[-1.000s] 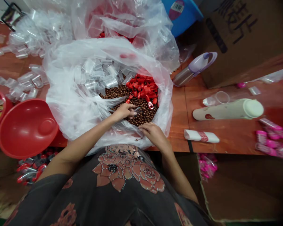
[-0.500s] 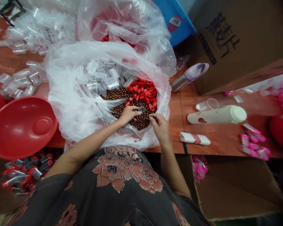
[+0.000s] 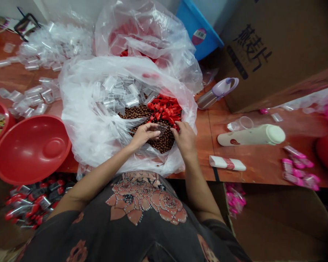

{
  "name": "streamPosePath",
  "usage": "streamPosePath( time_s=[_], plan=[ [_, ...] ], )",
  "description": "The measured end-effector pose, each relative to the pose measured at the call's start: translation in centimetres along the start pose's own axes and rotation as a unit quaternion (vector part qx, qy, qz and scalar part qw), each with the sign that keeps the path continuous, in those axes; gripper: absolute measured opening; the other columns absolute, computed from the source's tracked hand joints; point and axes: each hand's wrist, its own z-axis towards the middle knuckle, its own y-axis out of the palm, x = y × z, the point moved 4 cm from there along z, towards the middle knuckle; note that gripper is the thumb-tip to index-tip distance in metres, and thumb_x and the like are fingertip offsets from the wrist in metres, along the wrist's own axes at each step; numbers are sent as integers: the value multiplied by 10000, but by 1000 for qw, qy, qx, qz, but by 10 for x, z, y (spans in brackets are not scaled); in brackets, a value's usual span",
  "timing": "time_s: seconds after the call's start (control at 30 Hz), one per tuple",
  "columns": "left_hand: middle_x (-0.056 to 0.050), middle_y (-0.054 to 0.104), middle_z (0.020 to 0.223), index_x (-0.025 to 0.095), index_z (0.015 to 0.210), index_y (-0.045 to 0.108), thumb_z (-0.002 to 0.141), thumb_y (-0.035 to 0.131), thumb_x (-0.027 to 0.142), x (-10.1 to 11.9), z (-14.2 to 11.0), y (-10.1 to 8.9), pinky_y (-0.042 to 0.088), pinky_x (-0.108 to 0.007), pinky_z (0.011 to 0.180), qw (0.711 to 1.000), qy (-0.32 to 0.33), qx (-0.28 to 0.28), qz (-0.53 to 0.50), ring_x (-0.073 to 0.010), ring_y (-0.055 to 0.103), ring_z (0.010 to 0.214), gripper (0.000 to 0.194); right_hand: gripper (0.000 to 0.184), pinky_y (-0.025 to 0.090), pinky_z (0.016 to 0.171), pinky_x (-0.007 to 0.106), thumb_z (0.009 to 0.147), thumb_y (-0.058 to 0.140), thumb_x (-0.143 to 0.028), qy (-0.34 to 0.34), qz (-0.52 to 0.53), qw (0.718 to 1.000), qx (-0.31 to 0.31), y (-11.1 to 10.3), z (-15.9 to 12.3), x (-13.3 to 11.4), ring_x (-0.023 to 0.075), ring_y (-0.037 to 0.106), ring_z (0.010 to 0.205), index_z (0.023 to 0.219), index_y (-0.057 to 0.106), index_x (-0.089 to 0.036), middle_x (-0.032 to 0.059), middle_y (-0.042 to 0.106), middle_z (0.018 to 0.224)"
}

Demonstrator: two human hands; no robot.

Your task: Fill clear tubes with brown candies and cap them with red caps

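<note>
My left hand (image 3: 144, 136) pinches a small clear plastic tube (image 3: 161, 128) between thumb and fingers, above a heap of brown round beads (image 3: 164, 143). My right hand (image 3: 185, 138) is at the near edge of a pile of red plastic caps (image 3: 166, 108), its thumb and finger closed around one red cap (image 3: 176, 127). Behind the left hand, more clear tubes (image 3: 120, 89) lie among the beads. All of these sit in a basin-like hollow lined with a white plastic bag (image 3: 79, 94); the container under it is hidden.
At left stands a red bowl (image 3: 30, 149), with loose clear tubes (image 3: 32, 96) behind it. Filled red-capped tubes (image 3: 32, 203) lie below. To the right are a pale green bottle (image 3: 246, 136), a purple-lidded bottle (image 3: 215, 94), pink-capped tubes (image 3: 297, 171) and a big carton (image 3: 284, 54).
My right hand has moved from over the beads up to the red caps, and its fingers have closed on one. The left hand still holds the clear tube, shifted slightly left.
</note>
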Motion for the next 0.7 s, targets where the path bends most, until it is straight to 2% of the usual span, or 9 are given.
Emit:
streamPosePath(
  time_s=[0.17,0.27,0.33,0.4,0.47,0.57,0.63,0.7],
  plan=[
    [-51,710,992,142,1009,636,700,809,236,14,-23,-8,583,-314,800,1000,20,17,-17,-117,660,803,366,346,511,922,478,902,513,-227,-1,-42,998,-47,11,2,5,308,623,1018,1214,650,-165,155,671,1108],
    [-67,721,1004,134,1027,646,684,816,218,18,-28,-12,578,-309,812,999,24,24,-24,-129,670,834,392,357,500,937,521,885,534,-241,7,-26,998,-62,13,-1,9,327,621,1032,1203,668,-150,169,678,1098],
    [-86,725,1061,131,1082,662,680,818,219,20,-30,-15,574,-312,827,999,22,24,-24,-139,677,858,440,343,493,955,533,884,558,-292,32,30,998,-44,12,-5,10,318,625,1032,1174,690,-165,156,689,1094],
    [-100,721,1115,133,1142,671,690,813,233,19,-32,-17,571,-319,835,1000,12,21,-14,-141,679,863,484,363,508,950,512,875,593,-361,76,143,987,-7,10,-10,11,283,639,1010,1185,689,-197,126,696,1123],
    [-104,714,1152,134,1165,679,707,798,244,18,-35,-19,569,-322,843,1000,-1,22,-5,-139,678,874,485,409,548,898,462,849,637,-420,131,292,947,9,14,-14,10,234,658,948,1216,669,-242,82,703,1141],
    [-102,709,1176,138,1147,704,728,775,251,15,-40,-19,568,-317,854,1000,-17,14,1,-144,675,914,439,420,591,801,400,795,697,-464,190,466,864,-33,25,-19,4,178,672,824,1175,675,-287,22,724,1046],
    [-99,713,1177,152,1145,718,733,771,255,15,-44,-17,568,-312,855,1000,-27,2,3,-145,675,924,428,383,603,769,383,774,720,-470,202,513,831,-76,30,-21,-3,162,671,776,1116,693,-299,-1,725,971],
    [-95,717,1176,166,1149,725,730,772,258,14,-48,-16,569,-314,851,999,-37,-4,9,-145,675,917,431,363,610,767,379,774,727,-463,205,530,816,-107,32,-23,-10,162,679,780,1101,695,-308,-7,726,965]
  ],
)
